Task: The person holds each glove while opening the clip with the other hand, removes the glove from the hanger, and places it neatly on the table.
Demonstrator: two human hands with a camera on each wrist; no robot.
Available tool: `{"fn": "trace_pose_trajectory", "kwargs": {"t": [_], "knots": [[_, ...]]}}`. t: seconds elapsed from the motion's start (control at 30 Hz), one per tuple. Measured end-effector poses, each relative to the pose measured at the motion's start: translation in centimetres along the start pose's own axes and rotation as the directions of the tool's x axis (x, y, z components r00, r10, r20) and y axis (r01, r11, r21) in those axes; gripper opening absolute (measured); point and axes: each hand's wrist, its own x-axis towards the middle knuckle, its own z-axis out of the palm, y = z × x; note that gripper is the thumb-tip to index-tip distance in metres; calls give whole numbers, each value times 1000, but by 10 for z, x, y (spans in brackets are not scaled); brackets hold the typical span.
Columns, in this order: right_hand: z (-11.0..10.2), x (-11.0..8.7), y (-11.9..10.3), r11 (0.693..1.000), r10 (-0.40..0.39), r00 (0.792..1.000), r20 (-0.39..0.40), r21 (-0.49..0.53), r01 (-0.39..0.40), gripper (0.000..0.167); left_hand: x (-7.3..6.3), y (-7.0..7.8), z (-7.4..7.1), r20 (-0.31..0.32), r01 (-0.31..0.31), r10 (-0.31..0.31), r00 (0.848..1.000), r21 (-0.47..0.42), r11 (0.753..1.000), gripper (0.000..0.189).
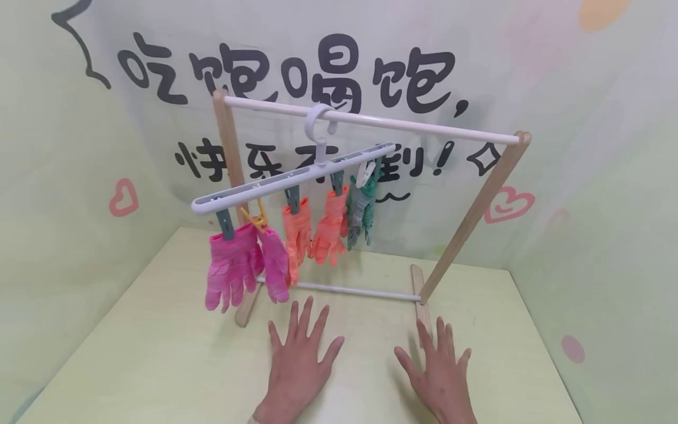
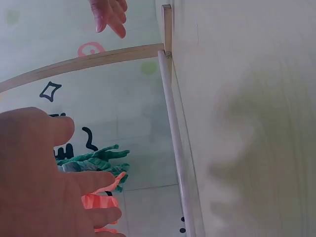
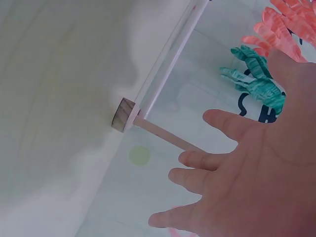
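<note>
My left hand [image 1: 299, 368] is held over the table, fingers spread and nothing in it, in front of the drying stand. To its right, my right hand [image 1: 442, 377] is spread the same way near the stand's right foot [image 1: 418, 280]. A white clip hanger [image 1: 265, 187] hooks over the stand's top rail [image 1: 402, 123], turned at an angle to it. Pegs hold pink gloves [image 1: 230, 268] at its near end, orange gloves [image 1: 329, 229] in the middle and green gloves [image 1: 362, 209] at the far end. The left wrist view shows the green gloves [image 2: 98, 160] past my fingers.
Wooden posts [image 1: 477, 215] carry the rail on either side, and a white lower bar [image 1: 360, 291] joins the feet. The pale table [image 1: 132, 353] runs back to a printed wall sheet [image 1: 598, 147] with dark lettering. Similar sheets close off both sides.
</note>
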Motion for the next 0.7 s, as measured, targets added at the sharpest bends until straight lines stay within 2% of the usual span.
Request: {"fn": "trace_pose_trajectory", "kwargs": {"t": [0.2,0.43,0.7], "knots": [[-1,-2,-9,1000,-20,1000,-8,18,20,77,-8,-11,-8,8,31,-31,999,-35,999,65],[-1,-2,-15,998,-22,1000,0,53,22,76,-8,-26,-23,2,89,-90,996,-87,992,63],[-1,-2,-19,997,-19,1000,12,73,18,74,-4,-62,-43,-55,141,-149,987,-137,981,58]]}}
